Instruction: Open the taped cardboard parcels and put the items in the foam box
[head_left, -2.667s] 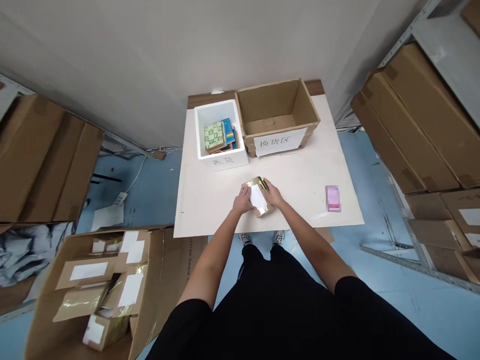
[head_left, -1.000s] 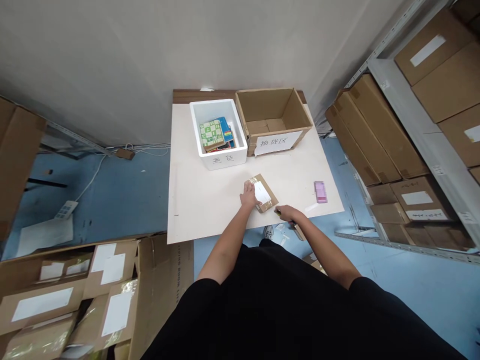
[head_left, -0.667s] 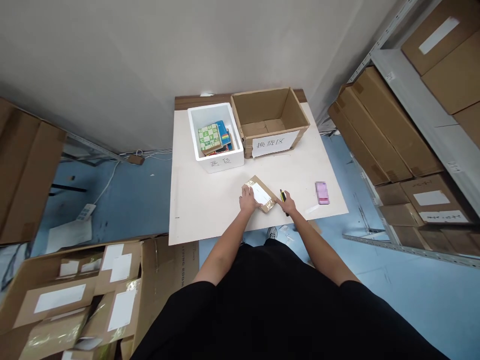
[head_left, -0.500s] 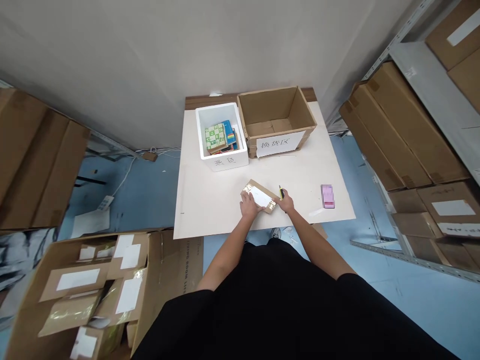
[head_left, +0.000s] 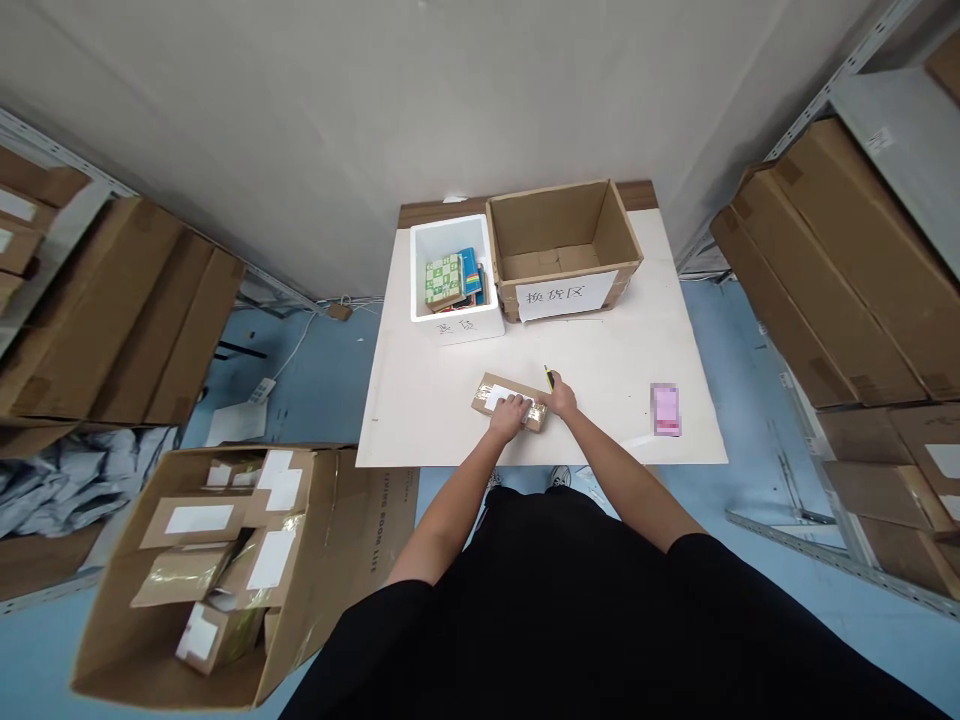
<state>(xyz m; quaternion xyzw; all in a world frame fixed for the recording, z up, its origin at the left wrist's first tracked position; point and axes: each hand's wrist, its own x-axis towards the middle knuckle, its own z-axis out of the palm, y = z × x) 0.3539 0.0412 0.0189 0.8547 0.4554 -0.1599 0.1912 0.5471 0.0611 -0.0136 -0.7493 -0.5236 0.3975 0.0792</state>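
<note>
A small cardboard parcel (head_left: 489,383) with a white label and shiny tape lies aslant near the table's front edge. My left hand (head_left: 511,416) is closed over its near side and holds it against the tabletop, covering part of the label. In my right hand (head_left: 561,394) is a yellow and black utility knife (head_left: 550,378), pointing up and away from me. That hand is at the parcel's right end, its fingers wrapped around the knife. Whether the blade is out is too small to tell.
Behind the parcel stand a white foam box (head_left: 457,328) with several books and an open carton (head_left: 566,295) with a handwritten sign. A pink item (head_left: 665,410) lies at the right of the white table (head_left: 405,400). A large carton (head_left: 300,590) of parcels is at the lower left.
The parcel has turned closer to level. My left hand has slid along it to the right, and my right hand with the knife has shifted slightly left. The view has swung left.
</note>
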